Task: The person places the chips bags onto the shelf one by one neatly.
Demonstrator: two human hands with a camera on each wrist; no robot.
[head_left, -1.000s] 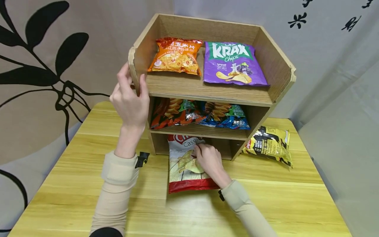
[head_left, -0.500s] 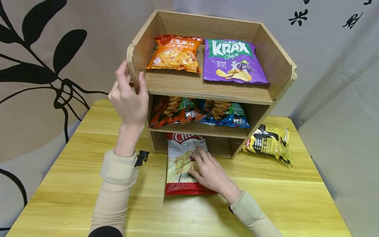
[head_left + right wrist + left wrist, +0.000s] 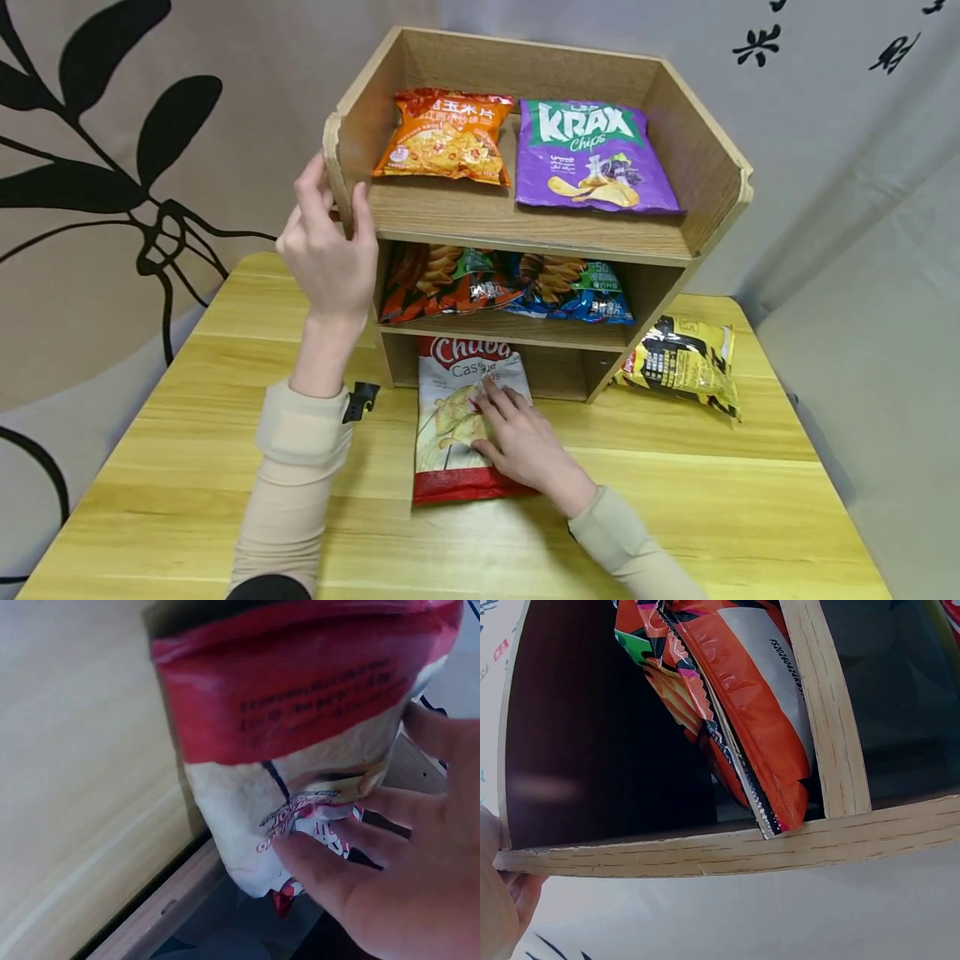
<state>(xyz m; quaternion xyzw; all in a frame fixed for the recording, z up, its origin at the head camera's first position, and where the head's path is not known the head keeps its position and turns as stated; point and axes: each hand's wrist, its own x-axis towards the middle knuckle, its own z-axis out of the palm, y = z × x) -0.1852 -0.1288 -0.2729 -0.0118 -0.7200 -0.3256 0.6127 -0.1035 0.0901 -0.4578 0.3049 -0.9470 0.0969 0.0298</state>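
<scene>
My left hand grips the front left edge of the wooden shelf unit, thumb inside the panel and fingers outside. In the left wrist view part of that hand shows at the panel's edge. My right hand rests spread on the front of a white-and-red chip bag. The bag lies partly inside the bottom compartment, its red end sticking out over the table. Seen from the right wrist, the fingers and thumb of the right hand lie against the bag's printed face.
On the top shelf lie an orange snack bag and a purple chip bag. The middle shelf holds a red-orange bag and a blue bag. A yellow-and-black bag lies on the table right of the unit.
My right hand has let go of its pinch on the chip bag and spread its fingers over it. The bag has shifted slightly left and toward the front. My left hand stays on the shelf unit.
</scene>
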